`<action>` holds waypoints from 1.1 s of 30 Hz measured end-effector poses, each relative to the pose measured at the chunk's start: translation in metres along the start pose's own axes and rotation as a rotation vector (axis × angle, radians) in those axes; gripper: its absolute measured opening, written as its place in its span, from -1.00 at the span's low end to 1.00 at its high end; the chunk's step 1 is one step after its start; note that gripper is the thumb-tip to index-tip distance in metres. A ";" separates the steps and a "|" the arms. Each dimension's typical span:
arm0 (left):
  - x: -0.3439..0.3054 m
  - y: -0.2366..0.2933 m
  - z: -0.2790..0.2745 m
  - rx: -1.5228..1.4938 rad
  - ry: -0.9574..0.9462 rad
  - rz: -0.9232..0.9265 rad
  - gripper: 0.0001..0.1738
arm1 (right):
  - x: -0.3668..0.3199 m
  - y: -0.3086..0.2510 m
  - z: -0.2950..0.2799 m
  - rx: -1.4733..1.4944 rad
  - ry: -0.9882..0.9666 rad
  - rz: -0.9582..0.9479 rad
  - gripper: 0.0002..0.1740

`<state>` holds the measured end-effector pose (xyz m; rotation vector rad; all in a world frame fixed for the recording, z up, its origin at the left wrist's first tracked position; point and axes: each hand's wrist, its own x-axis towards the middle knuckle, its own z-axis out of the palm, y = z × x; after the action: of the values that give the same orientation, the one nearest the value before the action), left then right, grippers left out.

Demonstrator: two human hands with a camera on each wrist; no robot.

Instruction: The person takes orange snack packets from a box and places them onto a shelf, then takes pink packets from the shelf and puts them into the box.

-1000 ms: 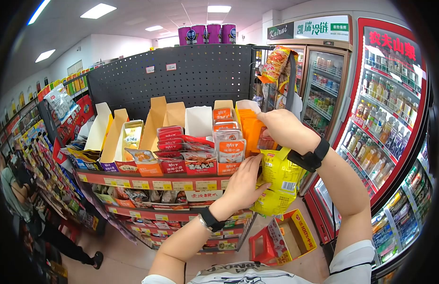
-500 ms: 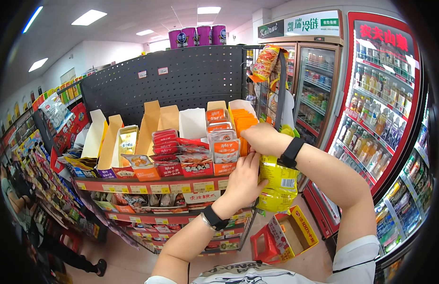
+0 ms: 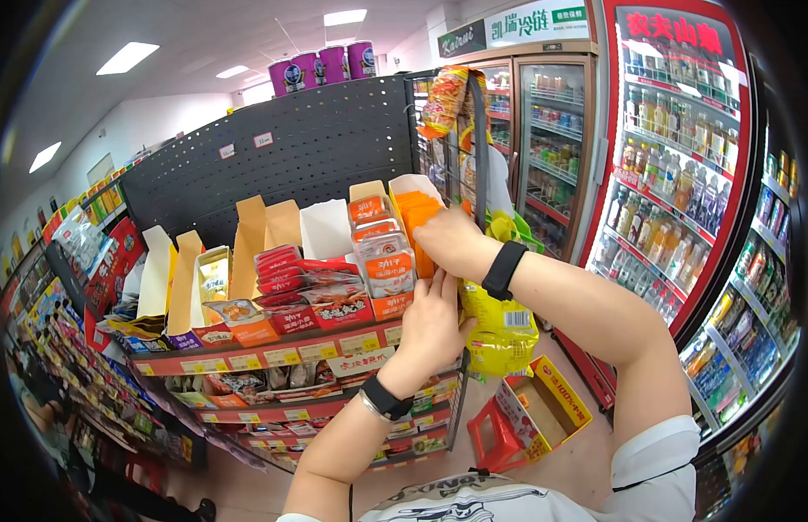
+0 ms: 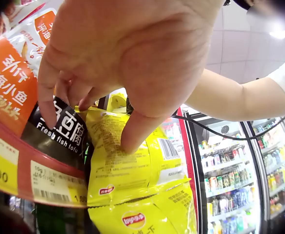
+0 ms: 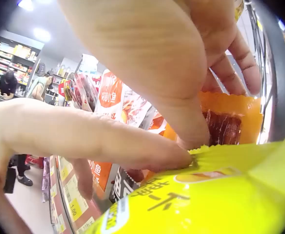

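Observation:
At the right end of the top shelf, my right hand (image 3: 456, 242) reaches over the open box. Its thumb lies in front of an orange packet (image 5: 252, 108) with dark red contents, and its fingers curl behind; more orange packets (image 3: 411, 209) stand upright beside it. My left hand (image 3: 430, 329) rests its nearly straight fingers at the box's black front (image 4: 55, 139), lettered "Fresh fish tofu". The left thumb lies over a yellow snack bag (image 4: 133, 175), one of several hanging at the shelf's end.
Boxes of red packets (image 3: 278, 274) and orange-white packets (image 3: 388, 270) line the shelf to the left. A yellow-red carton (image 3: 556, 400) and red stool (image 3: 493, 439) stand on the floor below. Drink fridges (image 3: 673, 174) line the right side.
The right hand has moved from the packets' right side to over their front. The left hand has stayed near the box front. The head view has swung right.

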<state>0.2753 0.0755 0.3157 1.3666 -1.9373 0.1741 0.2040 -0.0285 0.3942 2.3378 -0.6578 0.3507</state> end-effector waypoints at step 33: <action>-0.079 0.073 0.120 -0.390 -0.617 0.100 -0.64 | -0.454 -0.029 0.022 0.573 0.139 1.145 -0.81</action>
<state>0.1657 0.1060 0.2017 1.1347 -2.3726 -0.6189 -0.1588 0.1395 0.1754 2.1203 -1.9885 1.3192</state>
